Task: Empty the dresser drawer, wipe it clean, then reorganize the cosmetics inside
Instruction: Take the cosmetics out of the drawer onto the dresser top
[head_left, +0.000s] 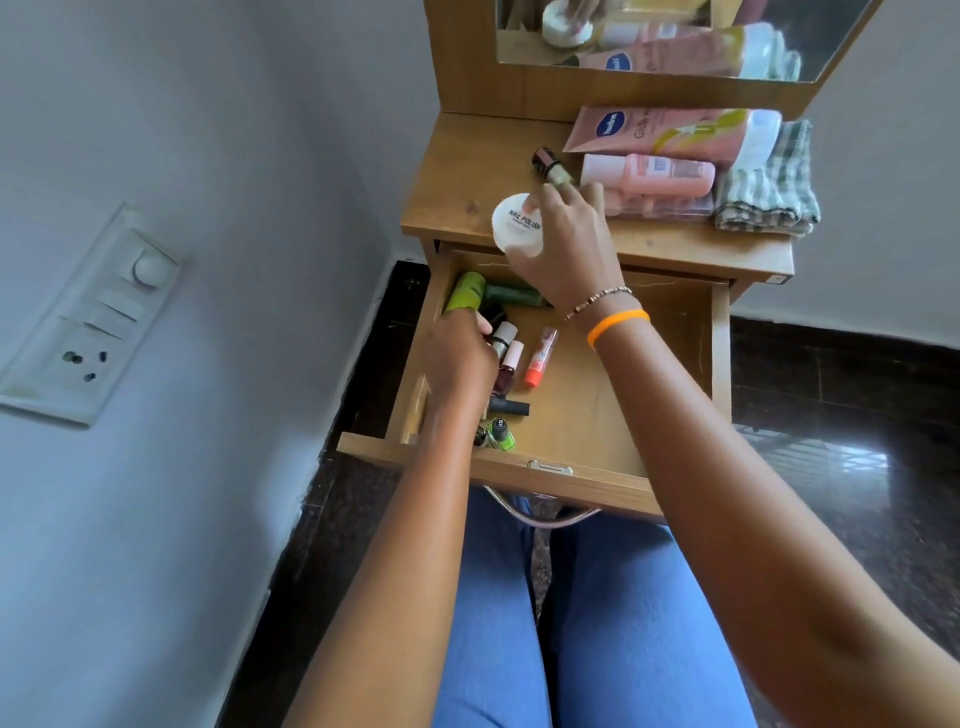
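Note:
The wooden drawer (670, 332) stands pulled open below the dresser top (467, 171). My right hand (563, 244) grips a round white nail polish remover tub (514, 223) and a small dark-capped bottle (550, 166), both held over the dresser top's front edge. My left hand (457, 358) reaches into the drawer's left side and closes on a lime green tube (465, 293). Around it lie a dark green tube (514, 296), several nail polish bottles (506, 364), an orange lip balm (540, 358) and a green nail polish (501, 434).
On the dresser top lie a pink Vaseline tube (665, 130), a pink bottle (654, 174) and a folded checked cloth (769, 187). A mirror (675, 36) rises behind. A wall with a switch panel (88, 317) is on the left. My knees sit under the drawer front (519, 475).

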